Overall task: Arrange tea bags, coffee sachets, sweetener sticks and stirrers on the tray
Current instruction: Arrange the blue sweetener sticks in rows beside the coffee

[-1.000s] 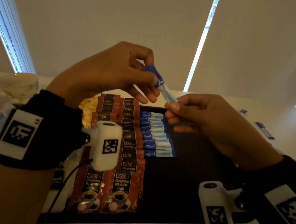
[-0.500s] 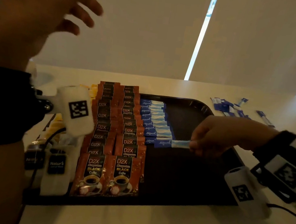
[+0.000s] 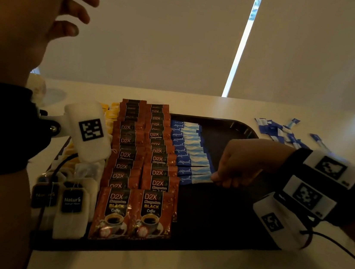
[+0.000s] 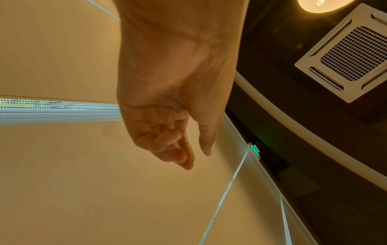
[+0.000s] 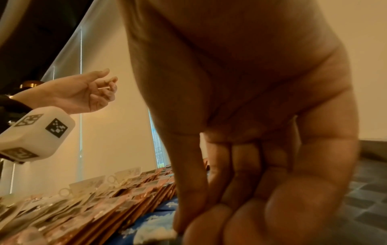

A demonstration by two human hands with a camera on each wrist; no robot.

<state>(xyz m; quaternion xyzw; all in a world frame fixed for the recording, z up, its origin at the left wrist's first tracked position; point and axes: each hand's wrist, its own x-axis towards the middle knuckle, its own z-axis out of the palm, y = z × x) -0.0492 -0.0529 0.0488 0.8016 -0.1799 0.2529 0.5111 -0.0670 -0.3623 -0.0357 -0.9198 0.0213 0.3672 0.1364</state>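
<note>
A dark tray [image 3: 217,218] holds tea bags [image 3: 71,204] at the left, two columns of brown coffee sachets [image 3: 139,174] and a column of blue sweetener sticks [image 3: 188,149]. My right hand [image 3: 214,178] is low over the tray. It pinches the white end of the nearest sweetener stick [image 3: 195,178], which lies at the near end of the blue column. The right wrist view shows thumb and fingers [image 5: 188,207] closed on that stick [image 5: 155,232]. My left hand [image 3: 70,12] is raised at the upper left, fingers loosely curled, holding nothing [image 4: 194,157].
Loose blue sweetener sticks [image 3: 280,132] lie on the white table right of the tray. Yellow sachets [image 3: 111,112] sit behind the left wrist camera. A white cup [image 3: 38,89] stands at the back left. The tray's right half is bare dark surface.
Both hands held the stick up in the air a second ago. The left hand let go and rose to the upper left. The right hand brought the stick down onto the tray.
</note>
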